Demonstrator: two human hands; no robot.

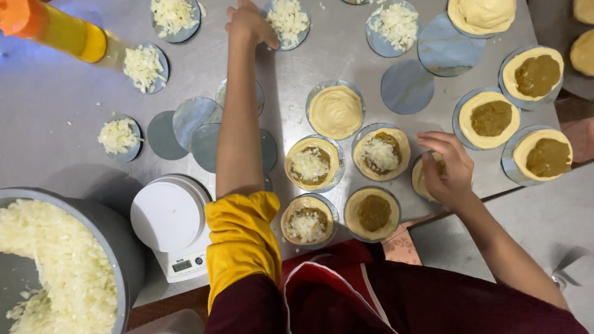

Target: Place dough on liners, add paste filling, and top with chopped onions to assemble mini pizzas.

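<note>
Now we work across the steel table (55, 136) from its left edge, where the big grey bowl of grated cheese (62, 266) sits beside the white kitchen scale (170, 216), with small round discs carrying weighed heaps of cheese (117, 136) set out above them. Our left hand (250, 25) stretches far up the table and rests on the near edge of one such cheese heap (288, 18); its fingers are curled down together, though we cannot tell whether they have truly closed on any shreds. To lift that portion well, we judge it best to gather the whole heap with the fingertips cupped under it, so that nothing trails onto the steel. Nearer us stand the foil tart cases: two already topped with cheese (312, 164), one more below them (306, 224), and a brown-filled one still bare (373, 213). The heap belongs on a bare filling, spread evenly and kept inside the pastry rim. Further right, our right hand (448, 170) is bent over a tart case at the table's edge (424, 176), fingers and thumb drawn close around its rim, steadying it; we should hold it lightly, since the soft dough will likely dent under a pinch. Beyond it, three more filled cases (492, 119) wait uncovered, well apart from either hand.
</note>
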